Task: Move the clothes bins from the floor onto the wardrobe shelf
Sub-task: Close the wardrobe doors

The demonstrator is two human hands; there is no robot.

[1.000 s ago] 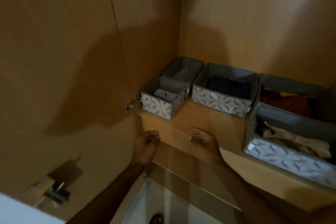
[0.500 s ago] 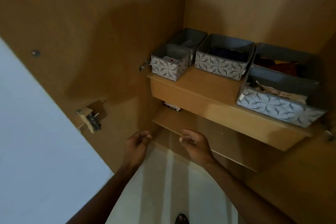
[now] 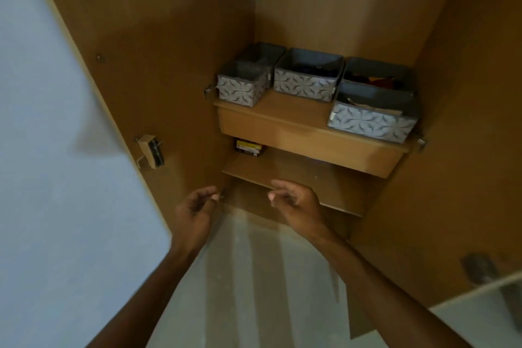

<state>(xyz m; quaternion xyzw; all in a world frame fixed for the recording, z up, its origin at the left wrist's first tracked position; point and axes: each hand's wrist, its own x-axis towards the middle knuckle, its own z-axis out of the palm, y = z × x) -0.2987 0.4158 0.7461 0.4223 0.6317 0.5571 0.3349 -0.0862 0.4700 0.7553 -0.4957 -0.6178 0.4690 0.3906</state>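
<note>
Several grey patterned fabric bins stand on the wardrobe shelf [image 3: 288, 110]. A small bin [image 3: 240, 87] is at the front left with another bin [image 3: 265, 55] behind it. A medium bin [image 3: 306, 80] holds dark clothes. At the right, a long bin [image 3: 370, 121] sits in front of a bin [image 3: 378, 73] with red and yellow clothes. My left hand [image 3: 195, 212] and my right hand [image 3: 293, 203] hang below the shelf, fingers loosely curled, holding nothing.
A lower shelf [image 3: 296, 178] carries a small dark box [image 3: 248, 147] at its back left. The open wardrobe door [image 3: 141, 65] with a latch [image 3: 149, 151] stands to the left. Pale floor [image 3: 254, 277] lies below. A wooden side panel [image 3: 466, 150] closes the right.
Both hands have dropped away from the shelf edge to below the lower shelf. The view has pulled back, so the bins sit farther off and the floor shows.
</note>
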